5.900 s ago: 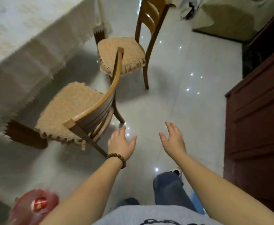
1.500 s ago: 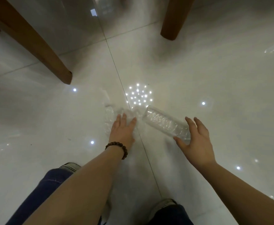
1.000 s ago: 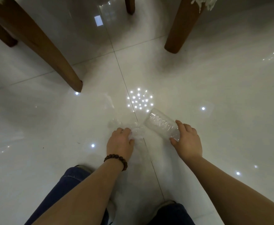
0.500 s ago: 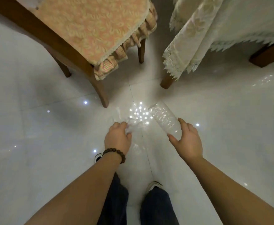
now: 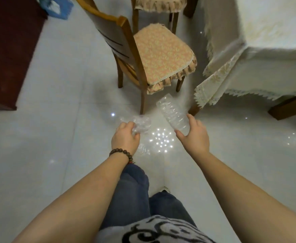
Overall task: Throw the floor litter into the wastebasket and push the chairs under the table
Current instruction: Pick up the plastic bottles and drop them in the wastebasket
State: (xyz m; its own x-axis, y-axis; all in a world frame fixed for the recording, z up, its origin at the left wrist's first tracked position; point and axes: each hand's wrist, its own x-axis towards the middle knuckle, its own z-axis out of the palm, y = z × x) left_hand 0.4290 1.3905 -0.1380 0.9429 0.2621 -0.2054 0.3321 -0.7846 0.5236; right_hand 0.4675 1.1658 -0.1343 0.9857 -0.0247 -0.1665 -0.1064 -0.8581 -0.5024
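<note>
1. White glossy tile floor (image 5: 56, 137), bright light spots reflected on it just short of the near chair's front leg.
2. Worktop (image 5: 266, 41) right of the near chair, draped in cream lace-edged cloth, brown legs showing below the hem.
3. Dark red-brown cabinet (image 5: 8, 50) well left of the near chair, along the frame edge.
4. Near chair (image 5: 152, 55), wooden, orange floral cushion with ruffled skirt, standing out from the worktop, not tucked under; seat corner near the cloth hem but apart.
5. Second chair (image 5: 159, 6) just behind the near chair, only cushion edge and legs in view.
6. Blue item (image 5: 63, 7) far left of the near chair's backrest, blurred, unidentifiable.
7. Clear plastic bottle (image 5: 174, 114) off the floor, just in front of the near chair's front legs, tilted, base end toward the chair.
8. Right hand (image 5: 194, 135), fingers (image 5: 191, 120) wrapped round the bottle's lower end, gripping.
9. Left hand (image 5: 125, 137), beaded bracelet (image 5: 121, 153) at wrist, fingers closed on crumpled clear plastic wrap (image 5: 140, 124), held up left of the bottle, in front of the near chair.
10. Wastebasket not visible.
</note>
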